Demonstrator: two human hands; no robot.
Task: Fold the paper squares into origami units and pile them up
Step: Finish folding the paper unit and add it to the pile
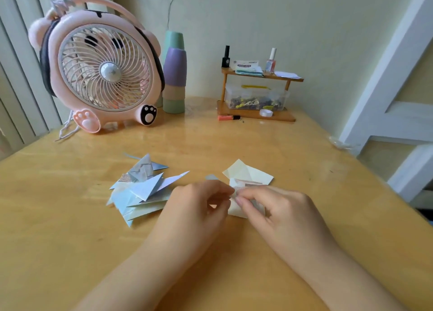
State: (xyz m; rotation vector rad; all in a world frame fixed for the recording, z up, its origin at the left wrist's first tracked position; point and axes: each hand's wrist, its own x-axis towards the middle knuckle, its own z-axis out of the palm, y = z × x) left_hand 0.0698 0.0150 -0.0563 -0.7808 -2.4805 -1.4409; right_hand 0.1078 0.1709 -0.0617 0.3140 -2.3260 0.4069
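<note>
A pile of folded origami units (pixel 140 193), pale blue and patterned, lies on the wooden table (pixel 70 228) left of my hands. A stack of cream paper squares (pixel 250 173) sits just beyond my right hand. Between both hands is a small patterned paper piece (pixel 236 191). My left hand (pixel 199 205) pinches its left edge with curled fingers. My right hand (pixel 281 207) pinches its right side between thumb and forefinger. Most of the held piece is hidden under my fingers.
A pink animal-shaped desk fan (pixel 100 76) stands at the back left beside stacked cups (pixel 174 76). A small wooden shelf (pixel 257 95) with nail polish bottles and a clear box stands at the back. A white frame (pixel 386 99) rises at the right.
</note>
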